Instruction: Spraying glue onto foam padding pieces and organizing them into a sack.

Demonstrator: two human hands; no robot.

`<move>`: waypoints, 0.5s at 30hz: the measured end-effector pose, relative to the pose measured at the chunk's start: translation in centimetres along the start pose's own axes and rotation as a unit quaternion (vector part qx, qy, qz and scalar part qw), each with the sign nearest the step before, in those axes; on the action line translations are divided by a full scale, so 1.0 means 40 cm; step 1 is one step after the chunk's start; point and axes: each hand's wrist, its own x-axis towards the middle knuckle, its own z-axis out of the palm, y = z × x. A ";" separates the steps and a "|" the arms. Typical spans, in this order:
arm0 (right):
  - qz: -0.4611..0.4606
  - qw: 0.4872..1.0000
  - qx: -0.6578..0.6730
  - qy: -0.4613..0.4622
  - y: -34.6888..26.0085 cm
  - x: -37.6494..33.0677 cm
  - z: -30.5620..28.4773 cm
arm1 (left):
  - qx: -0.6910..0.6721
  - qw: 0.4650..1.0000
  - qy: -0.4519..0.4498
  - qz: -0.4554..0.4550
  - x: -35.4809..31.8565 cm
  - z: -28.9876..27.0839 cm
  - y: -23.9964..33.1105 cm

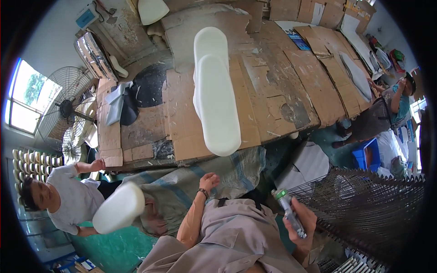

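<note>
My left hand [209, 181] hangs in front of the table edge with its fingers curled in; nothing shows in it. A dark bracelet circles that wrist. At the right, my right hand [304, 223] grips a small grey metal hand tool [291, 213] with a green collar, held upright and tilted; its exact kind is unclear. Ahead, on the cardboard-covered table [268, 113], lie long, smooth white foam-like pads [218, 104] with rounded ends, one on top of another. Neither hand touches them.
Left, a co-worker [73, 191] stands near a white rounded piece [119, 208]. Behind is a large fan [67, 109]. A woven sack [195, 166] drapes below the table edge. A dark spiky mesh [373, 209] is at right, beyond it a blue bin [366, 155] and another person [387, 102].
</note>
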 end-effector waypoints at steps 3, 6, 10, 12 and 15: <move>0.029 0.999 -0.016 0.022 0.005 -0.017 -0.010 | -0.050 0.998 -0.014 0.026 -0.011 0.023 0.028; 0.054 0.998 0.002 -0.009 0.005 -0.038 -0.026 | -0.107 0.993 -0.023 0.047 -0.012 0.052 0.063; 0.058 0.998 0.003 -0.026 0.022 -0.056 -0.035 | -0.160 0.984 -0.049 0.060 -0.005 0.086 0.111; 0.058 0.998 0.008 -0.037 0.027 -0.065 -0.035 | -0.175 0.979 -0.051 0.088 -0.001 0.104 0.133; 0.062 0.998 -0.010 -0.009 0.031 -0.078 -0.040 | -0.171 0.974 -0.077 0.130 0.003 0.129 0.155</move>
